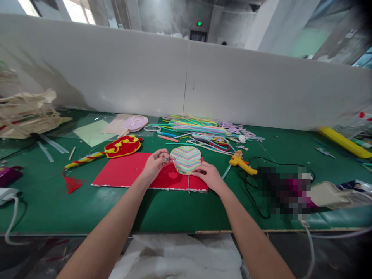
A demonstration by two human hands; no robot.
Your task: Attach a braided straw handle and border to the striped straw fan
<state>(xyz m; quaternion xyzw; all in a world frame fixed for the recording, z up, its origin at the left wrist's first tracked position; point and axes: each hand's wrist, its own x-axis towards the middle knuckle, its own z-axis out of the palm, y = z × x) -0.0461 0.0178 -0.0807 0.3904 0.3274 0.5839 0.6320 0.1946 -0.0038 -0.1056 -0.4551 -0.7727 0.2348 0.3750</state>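
Observation:
A round disc striped in pastel pipe cleaners (186,159) is over the red board (122,170), with a thin wire-like stem pointing down from its lower edge. My right hand (207,174) grips the disc at its lower right rim, thumb and fingers closed there. At the disc's left edge, my left hand (155,164) has its fingers pinched together; a small greyish bit shows at the fingertips, too small to name. Left of the board's far edge lies a red and yellow fuzzy fan (123,147) with a twisted handle and red tassel (72,184).
Loose pipe cleaners (200,126) are heaped behind the disc. A yellow hot glue gun (242,162) with a black cord lies to the right. Behind the board sits a lilac fan (135,123). A yellow bar (344,141) lies far right, and a white partition (116,73) closes the back.

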